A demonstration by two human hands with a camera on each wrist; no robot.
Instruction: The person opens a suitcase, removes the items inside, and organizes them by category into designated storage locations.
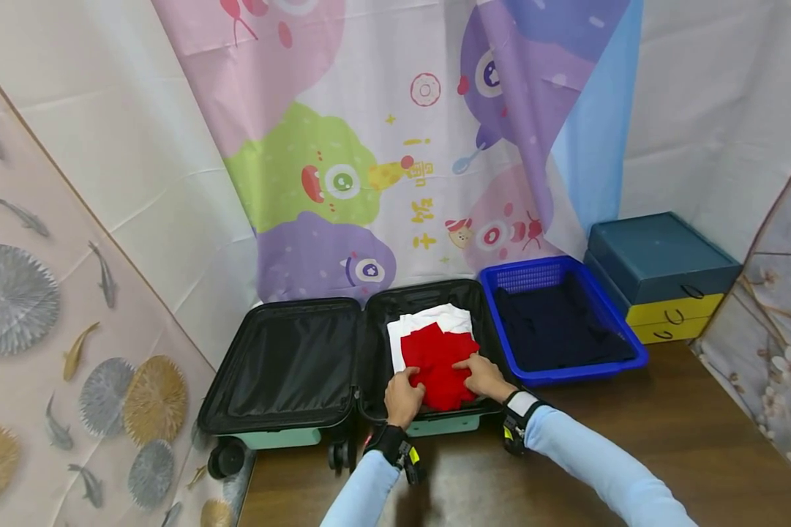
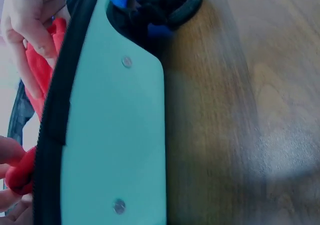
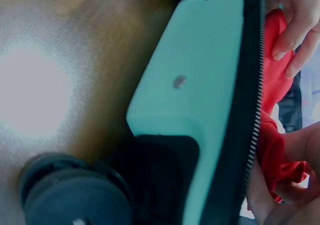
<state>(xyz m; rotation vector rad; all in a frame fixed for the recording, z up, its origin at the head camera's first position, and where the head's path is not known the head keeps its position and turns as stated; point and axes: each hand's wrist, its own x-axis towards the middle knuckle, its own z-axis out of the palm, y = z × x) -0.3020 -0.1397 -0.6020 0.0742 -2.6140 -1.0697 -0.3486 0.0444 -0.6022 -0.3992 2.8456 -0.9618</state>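
Observation:
A red garment (image 1: 437,362) lies loosely spread over a folded white garment (image 1: 459,319) in the right half of an open suitcase (image 1: 448,426). My left hand (image 1: 403,400) pinches the near left edge of the red cloth, which bunches between thumb and fingers in the left wrist view. On the other side, my right hand (image 1: 484,375) grips the right edge. The right wrist view shows a crumpled fold of red fabric (image 3: 270,147) between that hand's thumb and fingers. The suitcase's zipped rim (image 3: 255,115) hides part of the cloth there.
The suitcase's other half (image 1: 290,366) lies open on the left, its lining bare. To the right stands a blue basket (image 1: 523,377) with dark clothing (image 1: 560,322) inside. Teal and yellow boxes (image 1: 661,252) are stacked behind it. A printed curtain (image 1: 395,146) hangs at the back.

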